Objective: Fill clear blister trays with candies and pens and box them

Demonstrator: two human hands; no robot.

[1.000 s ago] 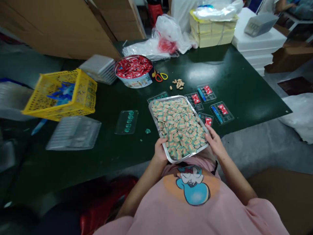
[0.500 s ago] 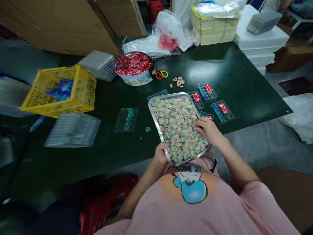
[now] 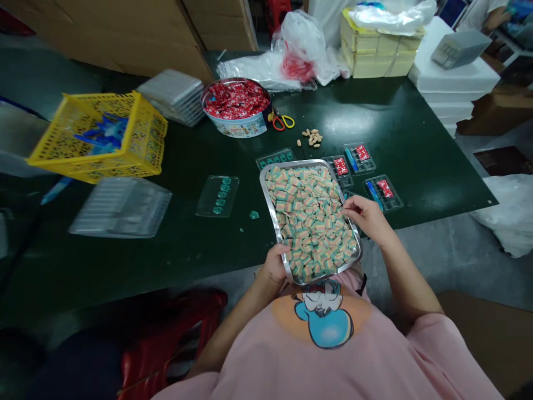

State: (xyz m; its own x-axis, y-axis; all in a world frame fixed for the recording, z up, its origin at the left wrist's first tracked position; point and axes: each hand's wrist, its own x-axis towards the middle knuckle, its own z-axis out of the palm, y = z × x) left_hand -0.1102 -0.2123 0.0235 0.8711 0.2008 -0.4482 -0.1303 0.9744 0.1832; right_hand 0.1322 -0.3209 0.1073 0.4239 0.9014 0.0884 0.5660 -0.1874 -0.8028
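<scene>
A metal tray (image 3: 271,214) heaped with small striped square pieces (image 3: 312,219) in peach and teal rests across the table's front edge, close to my body. My left hand (image 3: 276,263) is closed around its near left rim, thumb on top. Above the right rim, my right hand (image 3: 367,218) has its fingertips pinched together; whatever is between them is too small to make out. Just beyond that hand lie clear compartment boxes (image 3: 383,191) with red packets and blue sticks. One such box is partly hidden by the tray and hand.
Left of the tray are a clear sheet with teal pieces (image 3: 217,196), stacked clear plastic boxes (image 3: 120,208) and a yellow basket (image 3: 145,150). Behind stand a round tin of red packets (image 3: 237,125), scissors (image 3: 283,122), peanut-like pieces (image 3: 313,138) and plastic bags (image 3: 302,39).
My right hand has drawn back from over the pieces toward the tray's right rim, fingers pinched. My left hand keeps its hold on the tray. The view has shifted slightly.
</scene>
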